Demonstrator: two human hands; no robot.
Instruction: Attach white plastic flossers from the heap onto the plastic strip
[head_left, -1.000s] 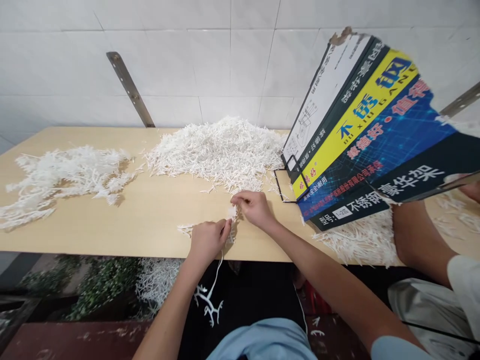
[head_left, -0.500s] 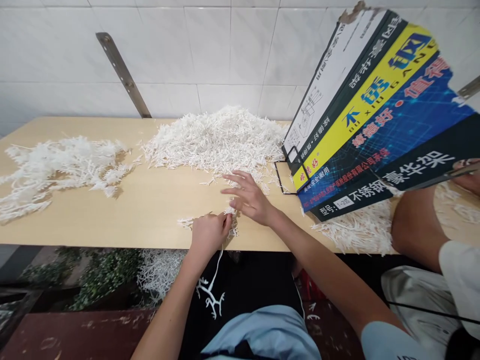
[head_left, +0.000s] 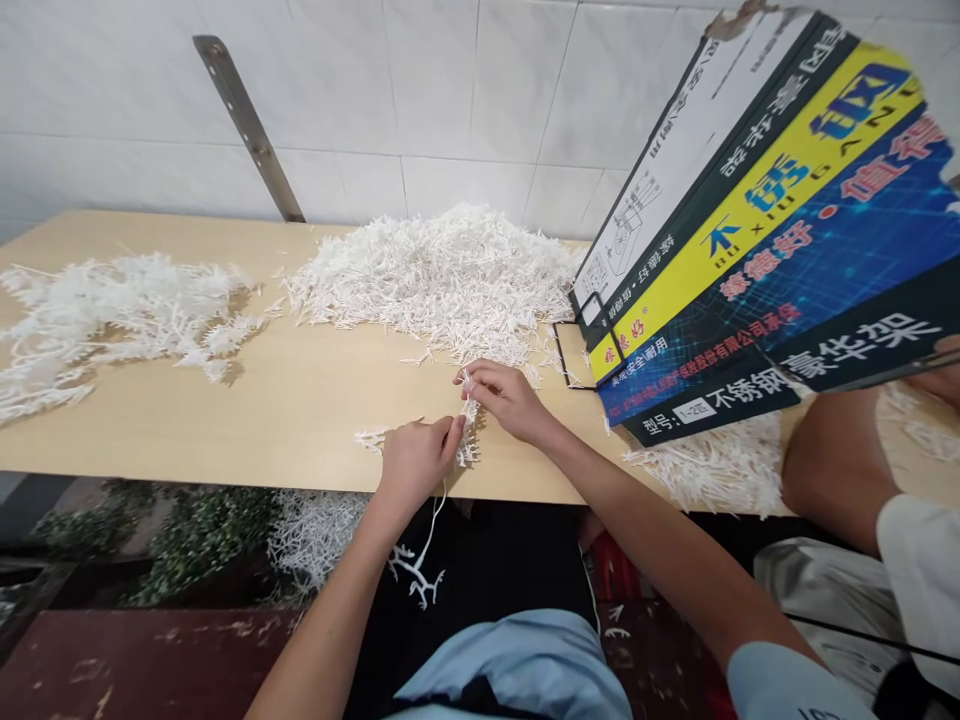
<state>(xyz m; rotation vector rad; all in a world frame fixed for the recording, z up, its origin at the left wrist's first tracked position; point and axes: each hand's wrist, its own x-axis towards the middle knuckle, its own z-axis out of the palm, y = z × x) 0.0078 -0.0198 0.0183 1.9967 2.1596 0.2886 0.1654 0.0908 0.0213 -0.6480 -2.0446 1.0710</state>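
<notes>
At the near edge of the pale wooden table, a thin white plastic branched sprig stands pinched between both hands. The left hand has its fingers curled shut around the sprig's lower part, and the stem runs on down past the table edge to a forked end dangling below. The right hand, just behind the left, closes thumb and forefinger on the sprig's tip, the other fingers loosely bent.

Behind the hands, toward the tiled wall, lies one big heap of short white plastic pieces; a second, fluffier spread of white branched sprigs sits well left of it. A third scatter of white pieces lies right of the hands, under a tilted printed cardboard box (blue, yellow and dark green). Another person's arm rests beside that.
</notes>
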